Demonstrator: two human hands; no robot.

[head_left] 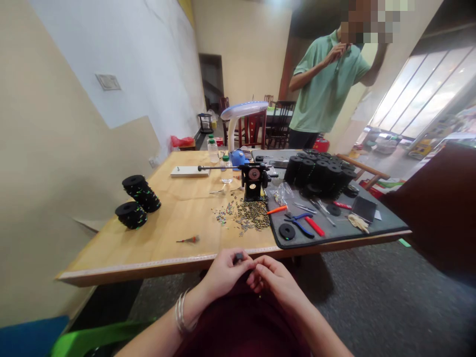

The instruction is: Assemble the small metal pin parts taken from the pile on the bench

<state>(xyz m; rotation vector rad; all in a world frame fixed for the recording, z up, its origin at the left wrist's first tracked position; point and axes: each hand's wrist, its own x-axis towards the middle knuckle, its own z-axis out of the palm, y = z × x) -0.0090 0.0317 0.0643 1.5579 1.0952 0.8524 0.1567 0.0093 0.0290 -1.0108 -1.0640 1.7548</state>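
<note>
Left hand [223, 273]: grasps a small dark part [238, 257] near the table's [158, 235] near edge. Right hand [278, 281]: fingers curled, tips beside the left hand; cannot tell whether anything is gripped. Small metallic pieces [255, 214] lie farther off

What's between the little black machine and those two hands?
In the head view, a scattered pile of tiny pieces, then a white strip along the edge of the table.

1. Left wall [159, 59]: white above, beige below; switch [108, 82] on the white.
2. Far wall [245, 49] beige; dark doorway [211, 74] at its left.
3. Dark chairs [284, 116] beside far table [277, 113].
4. Barred window [420, 94] right, bright daylight.
5. Floor [364, 277] dark grey, speckled.
</note>
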